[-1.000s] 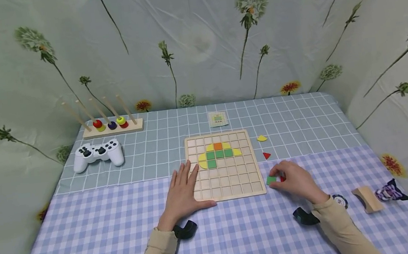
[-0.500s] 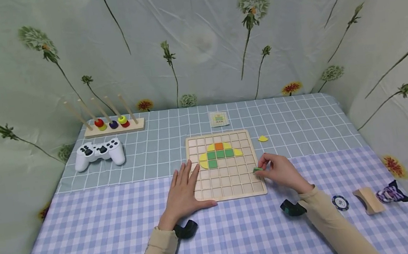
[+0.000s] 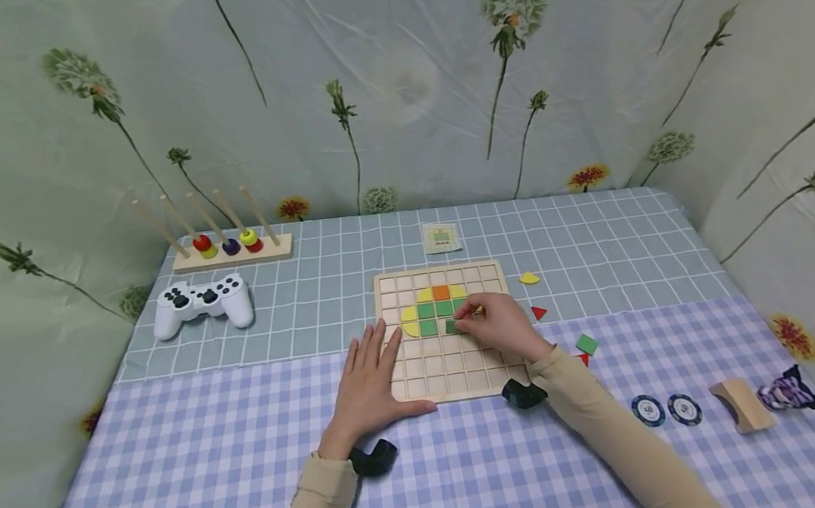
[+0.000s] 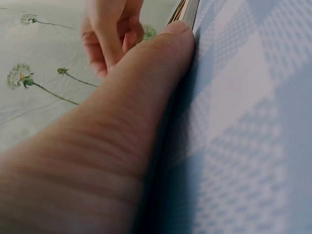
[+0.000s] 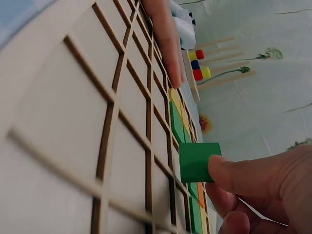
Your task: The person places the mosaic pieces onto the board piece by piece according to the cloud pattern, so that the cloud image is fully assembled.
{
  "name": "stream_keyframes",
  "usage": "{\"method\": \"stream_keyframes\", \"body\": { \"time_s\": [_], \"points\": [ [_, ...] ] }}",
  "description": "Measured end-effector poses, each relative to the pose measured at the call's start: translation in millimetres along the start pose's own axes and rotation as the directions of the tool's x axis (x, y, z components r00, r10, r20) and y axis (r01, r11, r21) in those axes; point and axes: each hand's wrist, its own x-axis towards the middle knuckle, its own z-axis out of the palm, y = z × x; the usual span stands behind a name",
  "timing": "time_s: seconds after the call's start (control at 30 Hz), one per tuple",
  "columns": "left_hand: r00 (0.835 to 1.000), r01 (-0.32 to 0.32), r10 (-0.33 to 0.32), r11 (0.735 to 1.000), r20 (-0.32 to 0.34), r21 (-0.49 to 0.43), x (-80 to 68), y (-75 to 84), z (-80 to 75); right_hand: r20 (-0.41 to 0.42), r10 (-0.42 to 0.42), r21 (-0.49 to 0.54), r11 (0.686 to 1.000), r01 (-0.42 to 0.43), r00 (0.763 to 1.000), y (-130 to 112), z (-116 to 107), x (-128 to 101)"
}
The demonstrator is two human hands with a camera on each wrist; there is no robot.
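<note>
A wooden grid board (image 3: 460, 384) lies in front of the person, with green squares, an orange square (image 3: 440, 293) and yellow rounded pieces set in its upper cells. Over the board, the right hand (image 3: 495, 326) pinches a green square tile (image 5: 194, 163) between thumb and fingers. In the right wrist view that tile is tilted up, just above the grid, near the green tiles in their cells. The left hand (image 3: 368, 382) rests at the board's left side with fingers spread and straight, its thumb along the near edge.
Right of the board lie a yellow quarter-round piece (image 3: 529, 278), a red triangle (image 3: 539, 313), a green tile (image 3: 587, 343) and another red piece. Farther right are two chips (image 3: 648, 411) and a wooden arch block (image 3: 743, 405). A patterned card (image 3: 442, 238), game controller (image 3: 202, 305) and peg stand (image 3: 234, 254) stand behind.
The right hand has taken a green tile from the table right of the board and carried it left over the grid. Its arm has uncovered another green tile and a second chip. The left hand stays put.
</note>
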Motion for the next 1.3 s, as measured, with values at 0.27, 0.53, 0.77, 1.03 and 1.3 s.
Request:
{"method": "stream_keyframes", "body": {
  "time_s": [0.27, 0.53, 0.77, 1.03, 1.3],
  "points": [
    [1.0, -0.001, 0.001, 1.0, 0.013, 0.01, 1.0, 1.4, 1.2, -0.027, 0.018, -0.152, 0.988, -0.022, 0.999, -7, 11, 7],
    [1.0, -0.009, 0.009, 1.0, 0.003, -0.002, 1.5, 2.6, 2.5, -0.041, -0.009, -0.209, 0.978, 0.0, 0.999, -4, 14, 7],
    [1.0, 0.002, -0.002, 1.0, 0.026, 0.0, 3.9, 3.7, 3.1, -0.024, -0.033, -0.166, 0.986, 0.028, 0.999, 4, 1, -5],
    [1.0, -0.004, 0.004, 1.0, 0.014, -0.007, 1.9, 3.7, 3.2, -0.097, 0.039, -0.188, 0.981, -0.057, 0.995, 34, -43, -47],
    [1.0, -0.004, 0.004, 1.0, 0.003, -0.006, 0.1, -1.0, 1.9, -0.167, 0.202, -0.268, 0.933, -0.241, 0.965, 59, -89, -76]
  ]
}}
